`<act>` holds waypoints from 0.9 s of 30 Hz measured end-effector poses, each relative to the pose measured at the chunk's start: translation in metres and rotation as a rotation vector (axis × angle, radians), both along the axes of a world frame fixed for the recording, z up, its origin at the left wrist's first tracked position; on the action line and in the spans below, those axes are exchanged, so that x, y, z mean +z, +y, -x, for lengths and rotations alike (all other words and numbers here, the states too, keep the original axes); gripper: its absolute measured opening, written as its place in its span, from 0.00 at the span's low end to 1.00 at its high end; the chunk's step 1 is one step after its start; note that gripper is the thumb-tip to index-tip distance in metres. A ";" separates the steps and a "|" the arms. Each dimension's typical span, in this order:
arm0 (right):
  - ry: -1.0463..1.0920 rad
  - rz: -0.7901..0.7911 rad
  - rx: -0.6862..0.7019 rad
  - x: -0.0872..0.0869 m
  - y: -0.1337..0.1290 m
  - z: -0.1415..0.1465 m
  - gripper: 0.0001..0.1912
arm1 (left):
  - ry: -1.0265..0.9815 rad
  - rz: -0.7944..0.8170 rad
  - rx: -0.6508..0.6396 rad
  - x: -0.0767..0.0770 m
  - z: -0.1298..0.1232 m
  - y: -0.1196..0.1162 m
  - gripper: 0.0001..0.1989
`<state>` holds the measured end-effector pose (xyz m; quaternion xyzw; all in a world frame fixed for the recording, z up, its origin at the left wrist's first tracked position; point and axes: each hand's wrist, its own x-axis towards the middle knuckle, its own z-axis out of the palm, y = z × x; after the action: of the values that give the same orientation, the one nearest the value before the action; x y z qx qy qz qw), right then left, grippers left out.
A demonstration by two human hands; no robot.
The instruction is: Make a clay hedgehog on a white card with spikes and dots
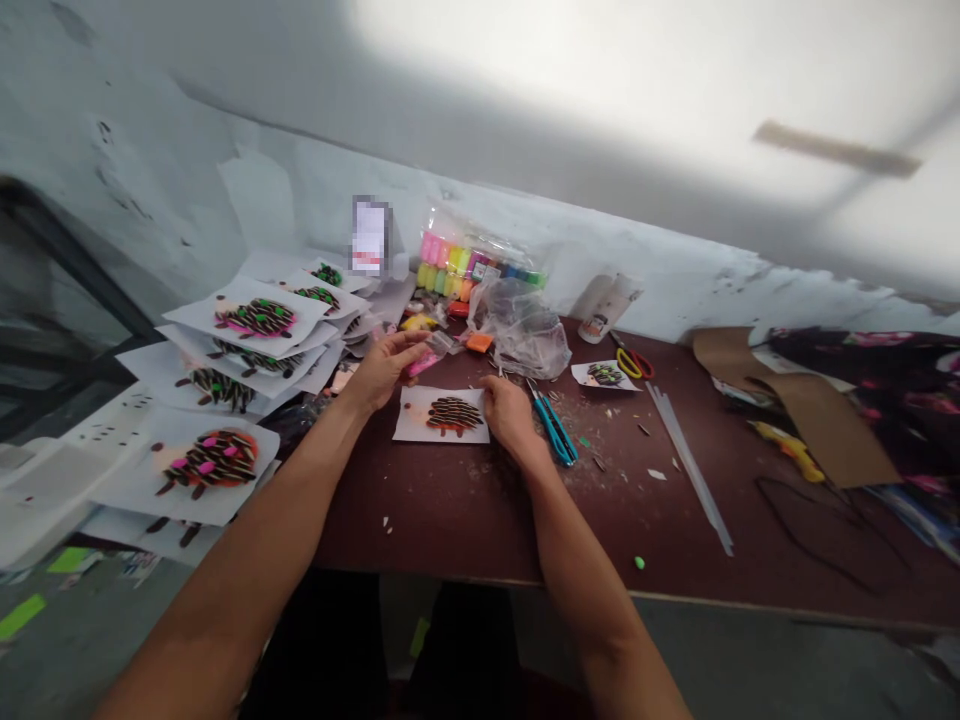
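Note:
My left hand (390,368) is closed on a small clear packet of pink clay (424,362), raised above the table. Below and to its right lies a white paper card (409,428) bearing a hedgehog picture (454,412) with dark brown spines and orange underneath. At the card's right edge my right hand (508,410) is closed, its thumb and fingers on the paper. Its fingertips are partly hidden. Just right of that hand lie teal-handled pliers or cutters (555,428) on the dark red table (450,530).
Hedgehog cards are piled (255,320) at left. Behind stand a pack of coloured clay (465,265), a crumpled plastic bag (521,330) and a white bottle (606,308). Scissors (634,364), clear glue sticks (690,470), a yellow glue gun (791,450) and cardboard (821,425) lie right.

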<state>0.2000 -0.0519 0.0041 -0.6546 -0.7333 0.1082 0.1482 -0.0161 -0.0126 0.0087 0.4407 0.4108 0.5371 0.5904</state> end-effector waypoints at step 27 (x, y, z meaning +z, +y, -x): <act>1.150 0.104 0.144 0.011 0.001 0.005 0.14 | 0.165 -0.085 -0.172 0.002 -0.018 -0.015 0.19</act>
<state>0.1951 -0.0509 0.0154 -0.4456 -0.5715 0.4919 0.4826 0.0023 -0.0277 0.0108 0.5416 0.3954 0.4635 0.5793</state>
